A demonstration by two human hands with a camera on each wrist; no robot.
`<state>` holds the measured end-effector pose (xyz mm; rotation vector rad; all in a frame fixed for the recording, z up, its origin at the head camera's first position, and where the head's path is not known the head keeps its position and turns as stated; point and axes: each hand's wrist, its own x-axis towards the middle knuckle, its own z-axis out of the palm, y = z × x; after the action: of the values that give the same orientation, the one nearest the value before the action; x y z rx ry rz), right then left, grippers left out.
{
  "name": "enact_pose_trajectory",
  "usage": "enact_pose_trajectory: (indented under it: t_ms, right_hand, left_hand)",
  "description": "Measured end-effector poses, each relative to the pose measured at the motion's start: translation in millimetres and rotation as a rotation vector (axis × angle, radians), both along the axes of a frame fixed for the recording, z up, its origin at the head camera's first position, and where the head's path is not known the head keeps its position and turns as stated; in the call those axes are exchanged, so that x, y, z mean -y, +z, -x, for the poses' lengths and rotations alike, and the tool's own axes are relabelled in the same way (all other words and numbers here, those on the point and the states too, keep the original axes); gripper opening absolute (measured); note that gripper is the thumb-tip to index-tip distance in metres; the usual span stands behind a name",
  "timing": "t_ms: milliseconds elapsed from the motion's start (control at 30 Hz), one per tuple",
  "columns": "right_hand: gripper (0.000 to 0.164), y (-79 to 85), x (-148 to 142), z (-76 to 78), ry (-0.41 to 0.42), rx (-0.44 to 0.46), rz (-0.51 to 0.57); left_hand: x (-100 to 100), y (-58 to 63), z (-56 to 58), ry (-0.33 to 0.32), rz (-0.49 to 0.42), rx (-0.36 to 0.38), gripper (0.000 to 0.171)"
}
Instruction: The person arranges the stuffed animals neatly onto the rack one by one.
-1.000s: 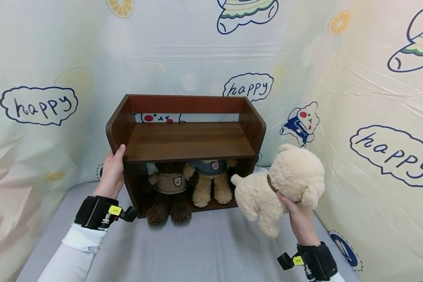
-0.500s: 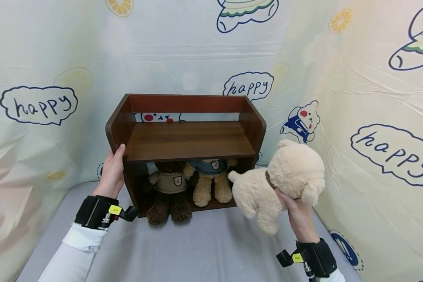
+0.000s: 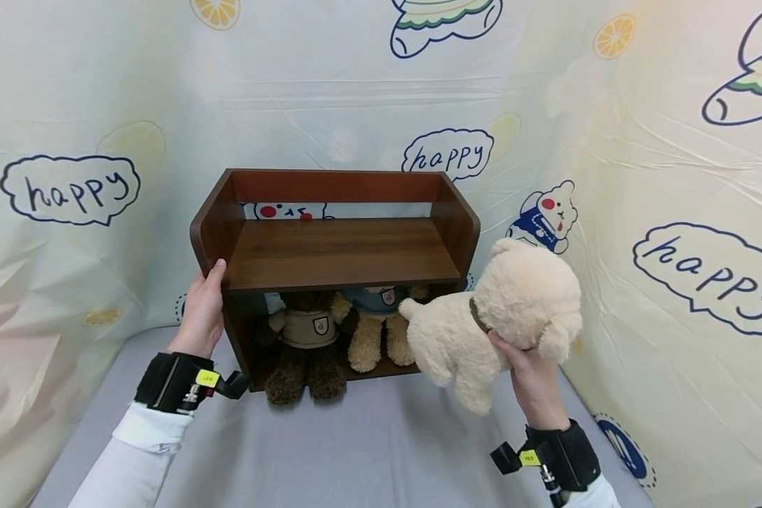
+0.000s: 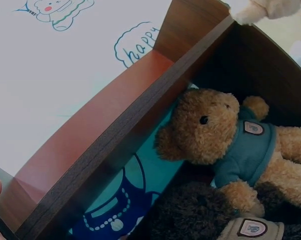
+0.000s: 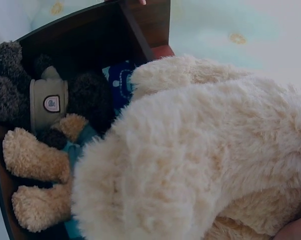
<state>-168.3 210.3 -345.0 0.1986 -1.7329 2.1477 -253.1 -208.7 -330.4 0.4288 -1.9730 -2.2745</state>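
A dark brown wooden shelf (image 3: 346, 250) stands on the grey cloth. My left hand (image 3: 200, 315) holds its left side panel, thumb at the front edge and most fingers hidden behind. In its lower compartment sit a dark brown teddy bear (image 3: 306, 330) in a beige top and, to the right, a light brown teddy bear (image 4: 205, 127) in a blue top. My right hand (image 3: 535, 384) grips a cream plush dog (image 3: 454, 335) under the neck. The dog is raised in front of the shelf's lower right corner, tail toward the shelf, head to the right.
Grey cloth (image 3: 330, 451) covers the surface in front of the shelf. A pale printed curtain (image 3: 330, 106) hangs behind and along both sides. The upper shelf board (image 3: 349, 247) lies above the bears, with a raised back rail (image 3: 336, 187).
My right hand has moved the plush dog slightly left and up, so its rear overlaps more of the shelf's lower right. My left hand and the shelf stay in place.
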Motion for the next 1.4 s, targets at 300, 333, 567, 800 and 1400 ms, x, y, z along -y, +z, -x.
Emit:
enact_pose_trajectory:
  t_ms: [300, 333, 567, 800, 1400]
  right_hand:
    - [0.053, 15.4, 9.2, 0.7, 0.031, -0.001, -0.011]
    - [0.053, 17.5, 10.4, 0.6, 0.033, 0.004, -0.011]
    - [0.052, 30.3, 21.1, 0.4, 0.067, 0.0, 0.015]
    - [0.049, 35.0, 28.2, 2.0, 0.101, -0.036, 0.043]
    - [0.05, 44.0, 42.9, 17.4, 0.135, -0.081, 0.097]
  left_hand:
    - [2.0, 0.1, -1.2, 0.005, -0.007, 0.007, 0.069]
    - [2.1, 0.0, -1.3, 0.006, -0.008, 0.005, 0.069]
    - [3.6, 0.3, -2.9, 0.003, -0.018, -0.003, 0.07]
    - [4.0, -0.8, -0.8, 0.012, 0.004, -0.028, 0.066]
    - [1.6, 0.7, 1.4, -0.004, 0.004, -0.012, 0.068]
